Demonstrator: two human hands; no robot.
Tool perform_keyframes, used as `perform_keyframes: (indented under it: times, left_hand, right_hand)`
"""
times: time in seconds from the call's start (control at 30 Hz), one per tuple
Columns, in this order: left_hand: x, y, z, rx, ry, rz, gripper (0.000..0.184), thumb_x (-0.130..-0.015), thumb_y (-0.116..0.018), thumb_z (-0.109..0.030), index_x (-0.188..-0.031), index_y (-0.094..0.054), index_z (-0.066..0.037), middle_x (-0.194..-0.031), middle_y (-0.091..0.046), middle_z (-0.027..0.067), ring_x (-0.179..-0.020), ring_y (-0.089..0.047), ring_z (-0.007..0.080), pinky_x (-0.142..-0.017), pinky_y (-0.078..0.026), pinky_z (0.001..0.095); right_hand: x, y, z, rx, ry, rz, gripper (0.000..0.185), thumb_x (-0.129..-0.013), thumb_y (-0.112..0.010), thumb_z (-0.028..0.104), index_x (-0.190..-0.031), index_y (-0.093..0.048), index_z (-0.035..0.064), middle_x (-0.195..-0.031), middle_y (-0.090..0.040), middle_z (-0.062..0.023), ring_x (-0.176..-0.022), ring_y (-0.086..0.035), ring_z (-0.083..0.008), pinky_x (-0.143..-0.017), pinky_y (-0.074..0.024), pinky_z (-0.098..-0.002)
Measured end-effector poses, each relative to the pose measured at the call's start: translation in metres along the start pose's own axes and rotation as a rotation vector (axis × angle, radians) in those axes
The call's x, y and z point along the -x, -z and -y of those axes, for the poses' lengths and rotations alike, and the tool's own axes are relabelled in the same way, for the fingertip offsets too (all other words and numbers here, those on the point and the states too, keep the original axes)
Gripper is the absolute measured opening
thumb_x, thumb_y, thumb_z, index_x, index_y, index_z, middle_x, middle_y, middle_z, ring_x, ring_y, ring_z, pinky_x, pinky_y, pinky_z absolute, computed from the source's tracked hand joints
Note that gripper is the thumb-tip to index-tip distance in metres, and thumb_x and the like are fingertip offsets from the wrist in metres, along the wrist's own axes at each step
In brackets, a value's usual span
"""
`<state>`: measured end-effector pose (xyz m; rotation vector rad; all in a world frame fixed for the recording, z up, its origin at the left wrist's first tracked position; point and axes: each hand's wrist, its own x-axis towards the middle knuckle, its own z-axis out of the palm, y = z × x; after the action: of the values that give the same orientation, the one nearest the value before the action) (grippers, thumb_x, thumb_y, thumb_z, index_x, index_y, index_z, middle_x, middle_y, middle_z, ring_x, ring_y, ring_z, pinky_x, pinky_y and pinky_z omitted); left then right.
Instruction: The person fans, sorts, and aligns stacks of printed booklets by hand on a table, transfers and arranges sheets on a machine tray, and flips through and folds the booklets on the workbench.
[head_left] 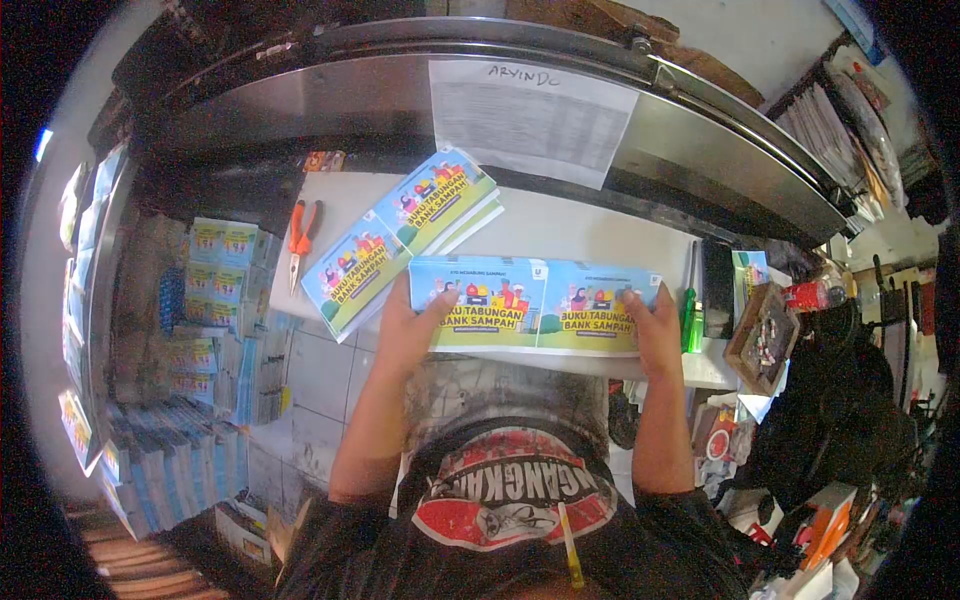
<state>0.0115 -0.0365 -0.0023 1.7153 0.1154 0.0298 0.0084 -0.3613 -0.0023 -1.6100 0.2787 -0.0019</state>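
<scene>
A long stack of printed booklet covers (543, 300), blue, green and yellow, lettered "Buku Tabungan Bank Sampah", lies across the front of the white worktop. My left hand (425, 312) grips its left end, thumb on the top cover and fingers hidden beneath. At the right end my right hand (655, 328) holds on the same way. A second pile of matching covers (400, 240) lies at a slant behind my left hand, its layers slightly fanned. Orange-handled pliers (300, 240) rest to the left of that pile.
Behind the white worktop (600, 225) runs a metal machine bar (350, 100) with a paper sheet (530, 120) on it. Green-handled tools (692, 322) and a wooden tray (762, 338) of small pieces sit at the right. Many stacked booklets (175, 470) stand at lower left.
</scene>
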Motion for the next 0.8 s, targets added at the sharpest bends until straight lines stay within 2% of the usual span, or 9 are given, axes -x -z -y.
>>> perform_keyframes:
  times: [0.4,0.5,0.6,0.8]
  left_hand:
    - [-0.001,0.000,0.003,0.030,0.012,0.010,0.061,-0.083,-0.070,-0.017,-0.132,-0.042,0.004,-0.120,-0.057,0.0137,-0.109,-0.053,0.0199,-0.097,-0.041,0.0326]
    - [0.000,0.000,0.002,0.047,-0.007,0.007,0.058,-0.083,-0.070,-0.015,-0.131,-0.044,0.003,-0.119,-0.057,0.0129,-0.108,-0.054,0.0193,-0.096,-0.042,0.0322]
    - [0.002,-0.002,-0.009,0.004,0.047,-0.002,0.054,-0.084,-0.069,-0.013,-0.130,-0.045,0.002,-0.117,-0.058,0.0119,-0.106,-0.055,0.0186,-0.094,-0.043,0.0319]
    - [0.001,-0.003,-0.003,0.031,-0.030,-0.007,0.053,-0.083,-0.068,-0.012,-0.129,-0.046,0.002,-0.114,-0.059,0.0120,-0.104,-0.056,0.0187,-0.093,-0.043,0.0319]
  right_hand:
    - [0.000,0.000,0.000,0.009,0.007,0.003,0.034,-0.087,-0.065,0.015,-0.117,-0.055,0.0016,-0.103,-0.063,-0.0032,-0.092,-0.057,-0.0116,-0.084,-0.0449,-0.0279]
    - [0.000,-0.002,0.001,0.008,0.003,-0.036,0.030,-0.086,-0.066,0.016,-0.111,-0.056,0.0030,-0.099,-0.065,-0.0049,-0.091,-0.059,-0.0140,-0.083,-0.0470,-0.0296]
    - [0.003,-0.004,0.007,-0.027,-0.008,-0.039,0.030,-0.086,-0.066,0.016,-0.112,-0.056,0.0032,-0.099,-0.065,-0.0051,-0.091,-0.060,-0.0140,-0.083,-0.0475,-0.0293]
    - [0.004,-0.005,0.009,-0.011,0.022,-0.033,0.029,-0.087,-0.066,0.015,-0.112,-0.056,0.0035,-0.100,-0.065,-0.0054,-0.090,-0.060,-0.0134,-0.082,-0.0482,-0.0297]
